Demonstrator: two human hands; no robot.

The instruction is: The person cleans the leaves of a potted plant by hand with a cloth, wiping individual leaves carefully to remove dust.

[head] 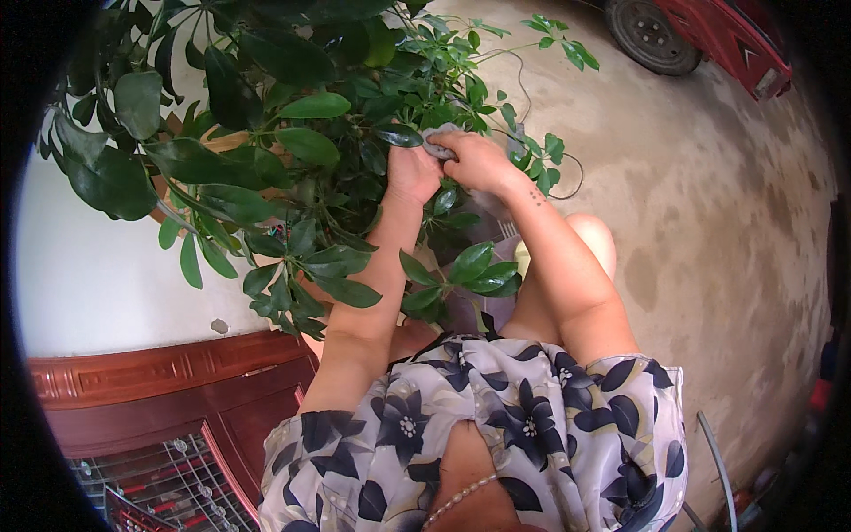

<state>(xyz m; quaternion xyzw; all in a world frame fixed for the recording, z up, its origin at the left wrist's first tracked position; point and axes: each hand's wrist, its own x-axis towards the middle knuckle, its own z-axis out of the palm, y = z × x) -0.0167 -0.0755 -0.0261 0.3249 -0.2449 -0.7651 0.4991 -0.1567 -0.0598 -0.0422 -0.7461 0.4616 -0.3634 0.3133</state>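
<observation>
A bushy potted-type plant with glossy oval leaflets (312, 146) fills the upper left and centre. My right hand (473, 158) grips a crumpled grey cloth (439, 141) among the foliage, close to a dark leaf (399, 135). Just left of the cloth is my left hand (413, 169), raised into the leaves with its fingers partly hidden behind them; whether it holds a leaf or stem cannot be told. Below both hands, a cluster of shiny leaves (472, 266) stands between my forearms.
A stained concrete floor (698, 233) extends on the right, with a vehicle wheel (651, 33) and red bodywork (725, 40) at top right. A thin cable (580, 179) lies by the plant. At left are a white wall (120, 286) and a dark red wooden door (199, 405).
</observation>
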